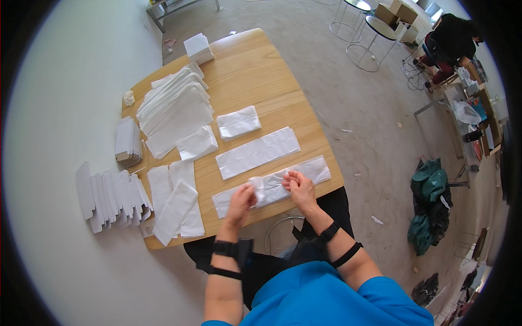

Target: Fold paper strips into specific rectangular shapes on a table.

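Note:
A long, flat strip of white, thin folded sheets [315,169] lies along the near edge of the wooden table. Over its middle, my left hand [242,204] is closed with the fingertips pinching a raised, crumpled part of a white sheet [258,190]. My right hand [300,190] is just to the right, fingers curled in at the strip's surface; what its fingertips grip, if anything, is too small to make out. A second white strip [258,152] lies parallel beyond the hands. Farther off is a shorter folded white bundle [239,123].
The wooden table [261,70] holds a fanned pile of white sheets [179,103], loose white strips [176,212] and a white box-shaped stack [199,49]. White folded cartons [111,198] stand at its left edge by the wall. A person [454,41] sits far right; green bags [427,201] lie on the floor.

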A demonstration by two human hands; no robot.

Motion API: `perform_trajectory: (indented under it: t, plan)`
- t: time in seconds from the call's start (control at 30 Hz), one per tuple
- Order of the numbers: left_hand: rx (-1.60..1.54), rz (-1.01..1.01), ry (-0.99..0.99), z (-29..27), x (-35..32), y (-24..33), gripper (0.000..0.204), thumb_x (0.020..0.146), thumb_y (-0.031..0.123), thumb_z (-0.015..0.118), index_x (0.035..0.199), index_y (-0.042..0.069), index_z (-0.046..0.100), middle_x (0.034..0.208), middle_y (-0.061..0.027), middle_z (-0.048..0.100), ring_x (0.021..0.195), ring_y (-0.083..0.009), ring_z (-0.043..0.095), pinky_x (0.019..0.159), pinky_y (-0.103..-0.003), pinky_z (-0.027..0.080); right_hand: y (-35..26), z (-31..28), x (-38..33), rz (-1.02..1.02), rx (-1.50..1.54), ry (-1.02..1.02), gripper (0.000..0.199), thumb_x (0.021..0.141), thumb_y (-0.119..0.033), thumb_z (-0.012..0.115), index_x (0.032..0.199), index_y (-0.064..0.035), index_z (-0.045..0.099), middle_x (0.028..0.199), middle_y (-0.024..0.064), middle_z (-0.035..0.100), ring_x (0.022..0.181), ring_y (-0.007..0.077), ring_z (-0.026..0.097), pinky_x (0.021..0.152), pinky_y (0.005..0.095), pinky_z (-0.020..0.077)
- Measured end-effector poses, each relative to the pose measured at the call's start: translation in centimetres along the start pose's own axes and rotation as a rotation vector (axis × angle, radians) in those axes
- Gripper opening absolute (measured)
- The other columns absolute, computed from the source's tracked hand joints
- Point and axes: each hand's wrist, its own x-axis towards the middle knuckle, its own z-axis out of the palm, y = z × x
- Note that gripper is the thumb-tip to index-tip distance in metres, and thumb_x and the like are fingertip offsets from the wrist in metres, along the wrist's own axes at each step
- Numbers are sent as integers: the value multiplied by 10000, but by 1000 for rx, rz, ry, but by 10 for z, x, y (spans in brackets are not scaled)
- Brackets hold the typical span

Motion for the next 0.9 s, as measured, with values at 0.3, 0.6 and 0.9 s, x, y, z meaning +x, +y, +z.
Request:
perform_trajectory:
  t: [0.3, 0.6, 0.9]
  plan:
    - [651, -207, 619, -119, -95, 53, 178, 925, 192, 538, 959, 25, 590, 845, -28, 593, 742, -149, 553, 689, -342, 462, -8, -7, 2, -51, 2, 36, 251, 909, -61, 486, 1110, 56, 581, 972, 140, 681, 814, 165, 679, 690, 256, 551]
    - [938, 487, 194, 93, -14, 17, 130, 856, 114, 583, 965, 50, 614, 858, -123, 590, 766, -263, 619, 673, -370, 487, -24, -87, 23, -312, -707, 597, 254, 803, -228, 665, 912, -3, 619, 824, 131, 636, 777, 296, 627, 685, 399, 496]
    - [1131, 381, 149, 97, 22, -13, 337, 794, 132, 663, 1120, 139, 579, 1040, -86, 564, 859, -282, 625, 741, -405, 502, -5, -96, 29, -127, -748, 402, 297, 679, -251, 739, 814, -15, 620, 809, 114, 605, 762, 292, 606, 684, 397, 489]
